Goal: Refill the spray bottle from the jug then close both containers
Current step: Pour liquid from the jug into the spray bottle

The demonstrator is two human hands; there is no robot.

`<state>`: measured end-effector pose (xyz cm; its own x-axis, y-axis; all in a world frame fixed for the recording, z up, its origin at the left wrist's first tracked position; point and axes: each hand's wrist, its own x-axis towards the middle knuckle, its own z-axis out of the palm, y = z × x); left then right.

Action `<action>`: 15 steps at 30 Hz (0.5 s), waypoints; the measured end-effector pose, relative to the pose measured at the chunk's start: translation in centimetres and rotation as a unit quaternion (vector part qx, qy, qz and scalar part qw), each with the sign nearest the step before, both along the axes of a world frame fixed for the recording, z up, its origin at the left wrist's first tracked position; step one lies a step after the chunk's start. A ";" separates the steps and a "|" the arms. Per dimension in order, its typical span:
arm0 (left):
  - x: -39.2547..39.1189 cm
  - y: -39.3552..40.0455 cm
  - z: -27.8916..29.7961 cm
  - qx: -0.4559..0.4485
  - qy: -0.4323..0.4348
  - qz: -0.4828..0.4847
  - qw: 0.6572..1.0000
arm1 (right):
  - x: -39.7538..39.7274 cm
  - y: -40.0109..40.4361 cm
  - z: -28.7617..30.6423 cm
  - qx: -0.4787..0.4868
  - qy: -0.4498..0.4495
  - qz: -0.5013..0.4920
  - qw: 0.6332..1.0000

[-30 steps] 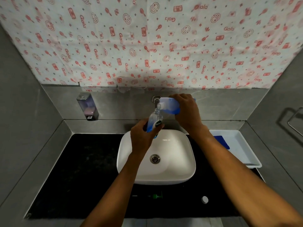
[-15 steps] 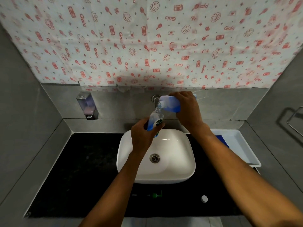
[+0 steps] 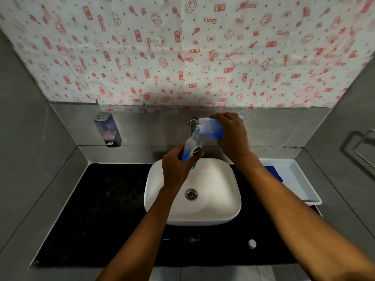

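My left hand (image 3: 175, 169) grips a small clear spray bottle (image 3: 191, 148) with a green label, upright and uncapped, above the white basin (image 3: 221, 199). My right hand (image 3: 233, 136) holds a translucent jug (image 3: 211, 127) of blue liquid tipped on its side, its spout right over the bottle's neck. Blue liquid fills the bottle's lower part. A green pump spray head (image 3: 192, 239) lies on the black counter in front of the basin. To the right of it sits a small white round cap (image 3: 251, 243).
A wall tap (image 3: 192, 122) sticks out behind the bottle. On the left wall hangs a soap dispenser (image 3: 107, 129). A white tray (image 3: 300, 179) with a blue item stands on the counter at right. A metal rail (image 3: 363, 142) is on the right wall.
The jug and my right hand have risen slightly and the jug has tipped a bit further over the bottle's neck. My left hand and the bottle have stayed in place.
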<state>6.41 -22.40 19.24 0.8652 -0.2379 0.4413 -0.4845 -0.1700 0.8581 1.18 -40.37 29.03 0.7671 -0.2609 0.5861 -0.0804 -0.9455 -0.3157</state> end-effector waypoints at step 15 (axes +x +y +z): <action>-0.2 -0.5 -0.5 -0.014 0.010 -0.001 1.000 | -0.5 0.2 0.5 0.002 0.008 -0.005 1.000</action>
<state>6.21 -22.91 18.78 0.8735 -0.2280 0.4301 -0.4673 -0.1452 0.8721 0.72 -40.18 29.48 0.7737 -0.2712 0.5725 -0.0959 -0.9434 -0.3174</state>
